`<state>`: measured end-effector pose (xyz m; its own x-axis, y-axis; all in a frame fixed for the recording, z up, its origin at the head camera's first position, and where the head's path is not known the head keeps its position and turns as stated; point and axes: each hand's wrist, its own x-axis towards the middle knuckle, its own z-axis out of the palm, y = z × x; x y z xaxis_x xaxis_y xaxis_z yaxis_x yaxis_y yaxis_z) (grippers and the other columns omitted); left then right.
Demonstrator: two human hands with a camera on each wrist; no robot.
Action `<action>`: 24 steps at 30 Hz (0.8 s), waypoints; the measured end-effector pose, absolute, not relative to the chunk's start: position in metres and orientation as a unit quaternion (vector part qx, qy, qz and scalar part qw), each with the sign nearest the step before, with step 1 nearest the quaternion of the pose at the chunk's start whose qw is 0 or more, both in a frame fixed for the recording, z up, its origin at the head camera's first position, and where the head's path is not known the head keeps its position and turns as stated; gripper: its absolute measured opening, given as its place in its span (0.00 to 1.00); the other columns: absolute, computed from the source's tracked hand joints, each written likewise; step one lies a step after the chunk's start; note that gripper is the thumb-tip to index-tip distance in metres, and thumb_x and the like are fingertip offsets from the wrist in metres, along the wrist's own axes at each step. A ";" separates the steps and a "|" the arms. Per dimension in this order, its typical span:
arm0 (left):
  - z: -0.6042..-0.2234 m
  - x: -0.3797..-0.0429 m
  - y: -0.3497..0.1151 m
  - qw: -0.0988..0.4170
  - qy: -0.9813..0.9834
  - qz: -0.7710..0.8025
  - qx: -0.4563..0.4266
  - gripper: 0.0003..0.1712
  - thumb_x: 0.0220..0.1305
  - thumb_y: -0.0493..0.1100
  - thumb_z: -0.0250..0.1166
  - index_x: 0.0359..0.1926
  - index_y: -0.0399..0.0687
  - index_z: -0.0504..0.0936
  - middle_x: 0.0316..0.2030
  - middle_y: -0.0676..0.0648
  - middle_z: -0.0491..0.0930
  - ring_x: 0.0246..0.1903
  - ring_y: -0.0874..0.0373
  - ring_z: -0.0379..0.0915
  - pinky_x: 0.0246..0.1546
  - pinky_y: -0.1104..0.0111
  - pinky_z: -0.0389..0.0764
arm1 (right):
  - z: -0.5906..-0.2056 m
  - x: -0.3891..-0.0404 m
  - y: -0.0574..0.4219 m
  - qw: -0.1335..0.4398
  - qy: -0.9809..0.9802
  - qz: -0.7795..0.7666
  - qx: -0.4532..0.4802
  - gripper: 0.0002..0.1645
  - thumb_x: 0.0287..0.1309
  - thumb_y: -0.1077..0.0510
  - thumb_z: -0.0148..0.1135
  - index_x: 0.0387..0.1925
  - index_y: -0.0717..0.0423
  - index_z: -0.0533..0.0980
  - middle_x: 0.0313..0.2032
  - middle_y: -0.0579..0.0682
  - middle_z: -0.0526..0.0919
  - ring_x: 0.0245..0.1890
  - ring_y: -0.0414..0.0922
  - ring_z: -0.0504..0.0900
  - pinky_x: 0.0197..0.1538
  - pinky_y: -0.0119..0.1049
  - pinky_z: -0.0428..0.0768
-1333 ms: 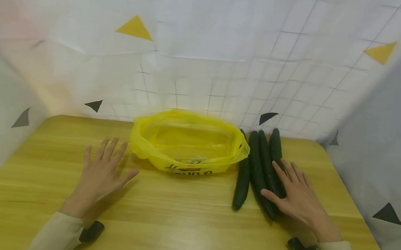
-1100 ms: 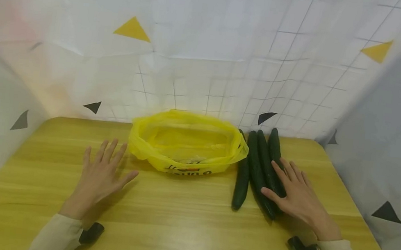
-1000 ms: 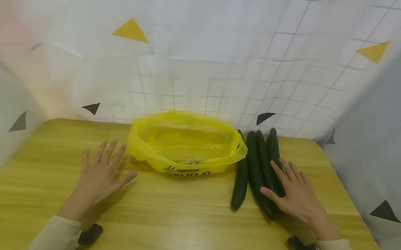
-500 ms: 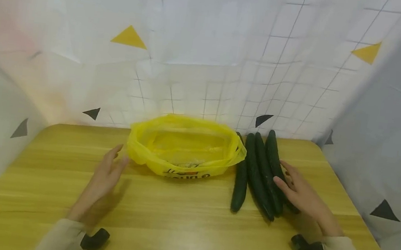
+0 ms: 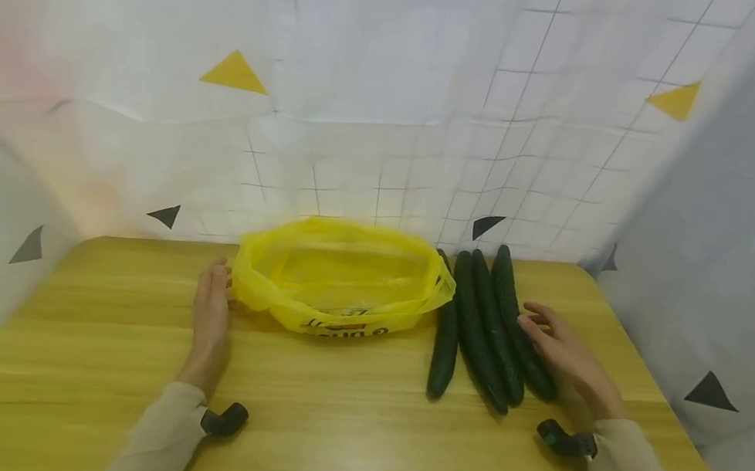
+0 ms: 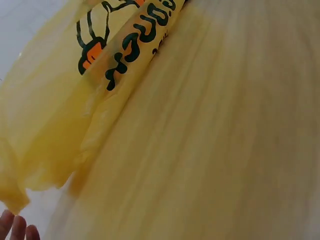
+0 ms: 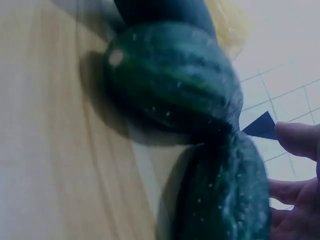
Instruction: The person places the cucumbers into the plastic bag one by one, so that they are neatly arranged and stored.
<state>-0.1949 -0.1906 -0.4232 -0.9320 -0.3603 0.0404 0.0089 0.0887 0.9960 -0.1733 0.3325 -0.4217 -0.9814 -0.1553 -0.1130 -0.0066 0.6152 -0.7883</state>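
A yellow plastic bag with dark printing sits with its mouth open upward at the back middle of the table. My left hand is at the bag's left end, fingers loosely bent; in the left wrist view its fingertips show just below the bag's corner. Several dark green cucumbers lie side by side to the right of the bag, the leftmost partly hidden behind its edge. My right hand is beside the rightmost cucumber, thumb and fingers apart, gripping nothing.
The wooden table is backed by a pale patterned sheet, with more sheeting at the left and right. A dark camera mount is strapped to each wrist, the left one and the right one, over beige sleeves.
My left hand has turned on its side and moved to the bag's left end. My right hand has drawn off the cucumbers to their right, fingers more bent. The head view has shifted slightly.
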 end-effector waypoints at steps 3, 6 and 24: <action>-0.429 -0.201 -0.187 0.130 -0.710 -0.680 0.130 0.36 0.68 0.70 0.36 0.68 0.58 0.60 0.62 0.49 0.63 0.56 0.57 0.59 0.55 0.61 0.64 | -0.422 -0.178 0.332 0.099 0.888 -0.449 -0.035 0.43 0.69 0.36 0.40 0.72 0.59 0.46 0.66 0.69 0.57 0.63 0.64 0.63 0.58 0.57 0.70; -0.433 -0.206 -0.183 0.148 -0.700 -0.686 0.132 0.37 0.67 0.72 0.35 0.66 0.59 0.64 0.61 0.51 0.64 0.57 0.58 0.59 0.58 0.62 0.61 | -0.421 -0.182 0.332 0.117 0.883 -0.454 -0.022 0.45 0.67 0.34 0.40 0.73 0.58 0.46 0.68 0.67 0.55 0.62 0.62 0.64 0.59 0.55 0.70; -0.421 -0.204 -0.160 0.275 -0.714 -0.641 0.056 0.24 0.70 0.54 0.51 0.58 0.44 0.72 0.48 0.53 0.71 0.44 0.59 0.62 0.41 0.71 0.62 | -0.413 -0.201 0.313 0.115 0.933 -0.340 0.004 0.50 0.65 0.32 0.44 0.68 0.70 0.52 0.62 0.73 0.63 0.59 0.66 0.66 0.57 0.58 0.69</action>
<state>-0.2045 -0.1599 -0.4211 -0.8430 -0.4319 0.3205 0.2723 0.1712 0.9469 -0.2010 0.3133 -0.4130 -0.9737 -0.0713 -0.2162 0.0845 0.7688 -0.6339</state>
